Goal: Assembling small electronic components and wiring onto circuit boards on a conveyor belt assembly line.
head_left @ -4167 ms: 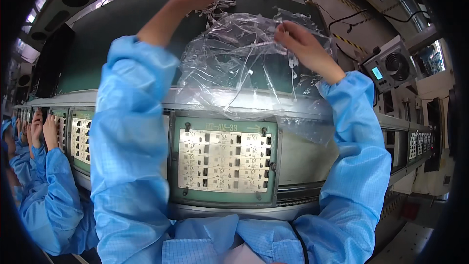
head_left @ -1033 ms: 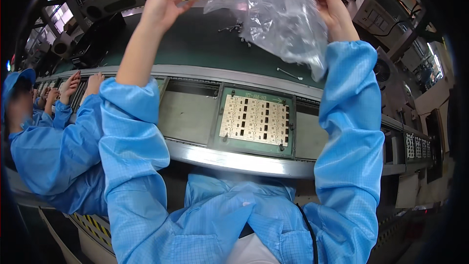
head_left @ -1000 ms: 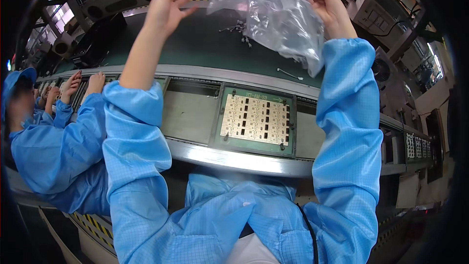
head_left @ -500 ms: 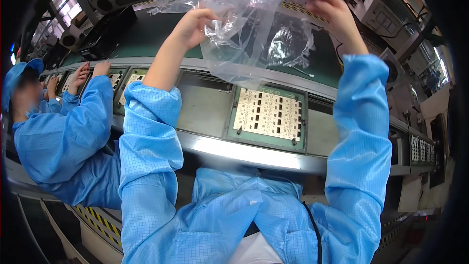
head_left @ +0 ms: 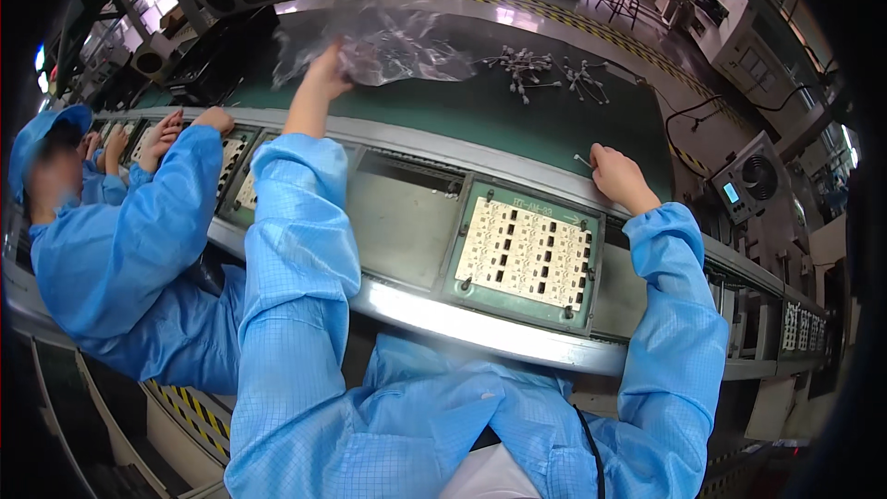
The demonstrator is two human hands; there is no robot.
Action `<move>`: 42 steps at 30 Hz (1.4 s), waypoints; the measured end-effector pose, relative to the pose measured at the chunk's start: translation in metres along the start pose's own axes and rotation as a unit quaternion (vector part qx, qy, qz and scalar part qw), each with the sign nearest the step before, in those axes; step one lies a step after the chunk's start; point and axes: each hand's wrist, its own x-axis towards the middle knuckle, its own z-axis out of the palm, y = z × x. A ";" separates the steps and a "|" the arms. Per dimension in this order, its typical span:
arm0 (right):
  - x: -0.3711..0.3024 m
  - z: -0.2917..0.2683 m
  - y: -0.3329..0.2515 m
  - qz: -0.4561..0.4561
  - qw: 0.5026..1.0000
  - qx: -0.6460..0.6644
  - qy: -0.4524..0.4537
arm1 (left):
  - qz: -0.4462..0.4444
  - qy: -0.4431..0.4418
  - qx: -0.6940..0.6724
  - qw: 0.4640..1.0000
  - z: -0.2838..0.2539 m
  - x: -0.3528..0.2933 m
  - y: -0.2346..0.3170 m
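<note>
My left hand (head_left: 325, 76) reaches over the green mat, its fingers closed on a crumpled clear plastic bag (head_left: 397, 51). At the mat's near edge, my right hand (head_left: 621, 177) has its fingers drawn together on a short wire lead (head_left: 581, 161), whose pale end sticks out to the left; the fingertips partly hide it. Two loose clusters of similar white-tipped wire leads, a left one (head_left: 523, 70) and a right one (head_left: 588, 83), lie beyond that hand. In front of me, a cream circuit board panel (head_left: 525, 254) with dark parts sits in a green carrier (head_left: 504, 300).
A metal conveyor rail (head_left: 490, 333) runs across in front of me. More panels line it to the left, where a co-worker in blue (head_left: 129, 240) works with both hands. A black bin (head_left: 208, 60) stands at the far left, and a fan unit (head_left: 747, 180) at the right.
My left hand has moved the bag left and down onto the mat, uncovering the wire leads. The right hand has come down from the air to the lead at the mat's near edge.
</note>
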 end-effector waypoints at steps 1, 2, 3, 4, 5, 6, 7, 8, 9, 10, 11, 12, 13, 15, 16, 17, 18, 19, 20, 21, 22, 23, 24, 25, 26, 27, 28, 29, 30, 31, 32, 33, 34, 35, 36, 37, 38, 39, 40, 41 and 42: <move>0.006 0.002 0.000 0.002 1.000 0.000 0.001 | -0.017 0.092 0.057 0.994 -0.010 0.012 0.004; 0.007 0.005 0.006 -0.004 1.000 -0.007 -0.005 | -0.012 0.129 0.085 0.988 -0.011 0.017 0.009; 0.010 0.006 0.010 -0.016 1.000 -0.011 -0.009 | -0.002 0.171 0.112 0.979 -0.019 0.019 0.020; 0.022 0.007 0.004 -0.028 1.000 -0.007 -0.003 | 0.069 0.164 0.082 0.981 -0.059 0.026 0.048; 0.038 0.007 -0.005 -0.047 0.999 0.006 0.002 | 0.142 0.161 0.058 0.975 -0.096 0.027 0.074; 0.034 0.005 0.019 -0.020 1.000 -0.010 -0.017 | 0.228 0.256 0.188 0.921 -0.042 0.015 0.049; 0.031 0.001 0.043 0.005 0.999 -0.021 -0.030 | 0.320 0.338 0.309 0.829 0.017 -0.026 0.036; 0.047 -0.005 0.044 0.015 1.000 0.005 -0.009 | 0.435 0.300 0.330 0.782 0.030 -0.052 0.040; 0.068 -0.009 0.053 0.019 0.998 0.042 0.034 | 0.543 0.255 0.344 0.722 0.044 -0.070 0.040; 0.096 -0.008 0.072 0.002 0.994 0.051 0.093 | 0.582 0.151 0.379 0.703 0.067 -0.085 0.034; 0.120 -0.007 0.084 0.002 0.994 0.053 0.095 | 0.612 0.046 0.410 0.675 0.095 -0.100 0.024; 0.142 -0.005 0.095 0.052 0.988 0.043 0.140 | 0.468 -0.100 0.406 0.779 0.134 -0.129 0.013; 0.166 -0.004 0.091 0.089 0.977 0.038 0.188 | 0.482 -0.145 0.460 0.732 0.150 -0.128 -0.009; 0.204 -0.002 0.095 0.110 0.979 0.012 0.170 | 0.499 -0.221 0.556 0.627 0.188 -0.085 -0.060; 0.221 0.001 0.093 0.143 0.979 -0.018 0.145 | 0.470 -0.225 0.584 0.623 0.208 -0.063 -0.085; 0.233 0.005 0.092 0.138 0.979 -0.015 0.152 | 0.440 -0.233 0.609 0.617 0.227 -0.046 -0.105; 0.242 0.012 0.096 0.171 0.979 0.016 0.113 | 0.444 -0.233 0.610 0.614 0.245 -0.037 -0.118; 0.247 0.015 0.100 0.204 0.975 0.046 0.075 | 0.376 -0.210 0.642 0.635 0.262 -0.030 -0.128; 0.246 0.022 0.107 0.217 0.976 0.032 0.015 | 0.299 -0.194 0.669 0.652 0.274 -0.034 -0.134; 0.249 0.026 0.114 0.228 0.973 0.032 0.011 | 0.298 -0.206 0.668 0.651 0.282 -0.034 -0.136; 0.256 0.029 0.121 0.205 0.977 0.057 -0.007 | 0.255 -0.203 0.687 0.649 0.291 -0.030 -0.135; 0.248 0.039 0.137 0.191 0.978 0.081 -0.032 | 0.208 -0.211 0.704 0.646 0.302 -0.037 -0.140; 0.240 0.040 0.123 0.149 0.986 0.066 0.027 | 0.250 -0.191 0.711 0.629 0.296 -0.034 -0.140; 0.235 0.047 0.122 0.150 0.986 0.065 0.018 | 0.241 -0.195 0.711 0.632 0.295 -0.036 -0.144; 0.225 0.049 0.136 0.055 0.994 0.067 0.060 | 0.274 -0.261 0.674 0.635 0.304 -0.041 -0.147; 0.223 0.047 0.116 -0.059 0.990 0.079 0.097 | 0.295 -0.309 0.643 0.636 0.293 -0.036 -0.149; 0.207 0.046 0.101 -0.174 0.976 0.030 0.124 | 0.344 -0.332 0.612 0.630 0.285 -0.038 -0.157; 0.190 0.049 0.096 -0.177 0.976 0.028 0.121 | 0.358 -0.377 0.604 0.604 0.285 -0.044 -0.163; 0.173 0.049 0.102 -0.173 0.972 0.109 0.113 | 0.357 -0.378 0.611 0.596 0.291 -0.063 -0.166; 0.157 0.050 0.104 -0.168 0.961 0.190 0.106 | 0.357 -0.378 0.620 0.587 0.293 -0.084 -0.168; 0.142 0.035 0.090 -0.168 0.965 0.193 0.051 | 0.355 -0.397 0.596 0.601 0.287 -0.091 -0.168; 0.124 0.018 0.079 -0.163 0.968 0.193 -0.004 | 0.355 -0.419 0.569 0.612 0.284 -0.096 -0.169; 0.114 0.008 0.072 -0.167 0.969 0.176 -0.040 | 0.337 -0.443 0.547 0.625 0.278 -0.100 -0.163; 0.100 0.000 0.066 -0.146 0.980 0.138 -0.004 | 0.343 -0.437 0.548 0.626 0.274 -0.107 -0.157; 0.101 -0.003 0.074 -0.141 0.986 0.082 0.035 | 0.386 -0.420 0.538 0.621 0.269 -0.117 -0.147; 0.105 -0.005 0.086 -0.138 0.987 0.028 0.075 | 0.428 -0.400 0.529 0.613 0.261 -0.127 -0.135; 0.115 -0.009 0.095 -0.116 0.987 -0.010 0.108 | 0.447 -0.392 0.526 0.608 0.254 -0.144 -0.117; 0.131 -0.016 0.101 -0.094 0.984 -0.046 0.145 | 0.455 -0.386 0.523 0.609 0.244 -0.166 -0.098; 0.151 -0.023 0.102 -0.070 0.989 -0.008 0.132 | 0.465 -0.390 0.496 0.621 0.229 -0.184 -0.086; 0.172 -0.025 0.101 -0.084 0.986 -0.006 0.144 | 0.504 -0.377 0.468 0.620 0.210 -0.207 -0.077; 0.190 -0.021 0.105 -0.008 0.990 -0.039 0.136 | 0.507 -0.374 0.469 0.619 0.190 -0.232 -0.071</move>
